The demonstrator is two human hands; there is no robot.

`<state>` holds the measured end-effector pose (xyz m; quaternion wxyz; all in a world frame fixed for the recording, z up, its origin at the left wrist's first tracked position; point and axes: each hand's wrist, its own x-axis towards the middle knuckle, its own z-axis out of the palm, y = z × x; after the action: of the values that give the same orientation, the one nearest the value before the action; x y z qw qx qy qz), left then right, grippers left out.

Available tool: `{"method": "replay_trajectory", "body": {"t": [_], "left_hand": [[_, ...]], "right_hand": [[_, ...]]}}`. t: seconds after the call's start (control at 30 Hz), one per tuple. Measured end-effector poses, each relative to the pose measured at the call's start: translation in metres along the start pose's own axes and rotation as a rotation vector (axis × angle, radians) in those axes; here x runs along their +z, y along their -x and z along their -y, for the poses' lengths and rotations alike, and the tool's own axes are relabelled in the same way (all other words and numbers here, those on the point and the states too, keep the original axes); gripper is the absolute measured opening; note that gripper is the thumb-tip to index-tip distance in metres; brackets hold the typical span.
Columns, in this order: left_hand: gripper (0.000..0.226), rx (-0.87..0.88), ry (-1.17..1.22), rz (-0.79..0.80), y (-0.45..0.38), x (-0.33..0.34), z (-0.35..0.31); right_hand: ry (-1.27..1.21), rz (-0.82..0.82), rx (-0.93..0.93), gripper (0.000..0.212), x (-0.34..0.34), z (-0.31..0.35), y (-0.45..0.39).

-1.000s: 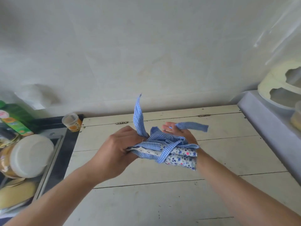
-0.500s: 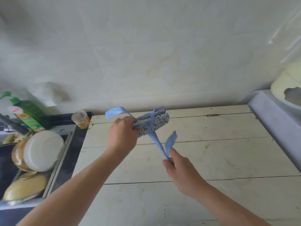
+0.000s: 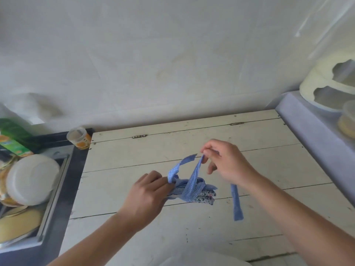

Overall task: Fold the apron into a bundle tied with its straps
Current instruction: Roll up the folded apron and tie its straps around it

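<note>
The apron is a small bundle (image 3: 199, 196) of floral cloth wrapped in blue checked straps, held just above the white plank table (image 3: 192, 237). My left hand (image 3: 148, 194) grips the bundle's left end. My right hand (image 3: 226, 162) pinches one strap (image 3: 195, 173) above the bundle; that strap runs up from the wrap, and its loose end (image 3: 236, 202) hangs down past my right wrist. A second strap end (image 3: 182, 164) sticks up and to the right from beside my left hand.
A sink (image 3: 57, 189) at the left holds a white lidded bowl (image 3: 30, 179) and yellow dishes. A small jar (image 3: 78, 138) and a green bottle (image 3: 13, 137) stand behind it. A grey ledge (image 3: 311, 131) with a cream container (image 3: 330, 87) runs along the right. The wall is close behind.
The bundle has come down from the far side of the table toward the middle. My right hand has moved up from below the bundle and now holds the strap above it.
</note>
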<state>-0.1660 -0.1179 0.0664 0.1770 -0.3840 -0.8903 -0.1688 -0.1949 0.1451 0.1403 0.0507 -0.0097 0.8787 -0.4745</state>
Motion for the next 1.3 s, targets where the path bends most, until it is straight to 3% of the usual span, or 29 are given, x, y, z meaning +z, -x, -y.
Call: {"method": "replay_trajectory", "body": {"t": [0.1,0.23,0.4,0.53,0.7,0.77,0.83,0.9,1.0,1.17,1.3], "left_hand": [[0.014,-0.015,0.045,0.038,0.025,0.03,-0.013],[0.017,-0.103,0.156,0.144,0.057,0.059,-0.035],[0.017,-0.039,0.175,0.177,0.076,0.061,-0.027],[0.024,-0.076,0.279,0.063,0.073,0.045,-0.027],[0.036,-0.582,0.598,-0.153,0.038,0.017,-0.032],[0.032,-0.827,0.61,-0.181,0.025,0.017,-0.024],[0.022,-0.965,0.508,-0.151,0.02,0.021,-0.015],[0.025,-0.929,0.274,-0.02,0.021,0.026,-0.01],[0.027,-0.704,-0.001,0.227,0.036,0.039,-0.014],[0.013,-0.466,0.111,0.381,0.05,0.053,-0.037],[0.007,-0.325,0.341,0.395,0.053,0.054,-0.053]], "right_hand": [[-0.157,-0.022,0.176,0.019,0.052,-0.035,0.009],[-0.085,-0.053,0.137,0.022,0.096,-0.067,0.018],[0.109,0.258,0.101,0.017,0.089,-0.077,0.007],[0.095,0.397,0.109,0.012,0.08,-0.083,-0.005],[-0.368,0.415,0.248,0.012,0.077,-0.079,0.011],[-0.34,0.372,0.292,0.02,0.087,-0.076,0.021],[-0.205,0.385,0.276,0.025,0.098,-0.072,0.032],[0.091,0.466,0.143,0.026,0.1,-0.067,0.045],[0.486,0.554,-0.083,0.033,0.093,-0.053,0.06],[0.423,0.38,-0.295,0.027,0.089,-0.051,0.054],[0.284,0.391,-0.2,0.025,0.104,-0.081,0.055]]}}
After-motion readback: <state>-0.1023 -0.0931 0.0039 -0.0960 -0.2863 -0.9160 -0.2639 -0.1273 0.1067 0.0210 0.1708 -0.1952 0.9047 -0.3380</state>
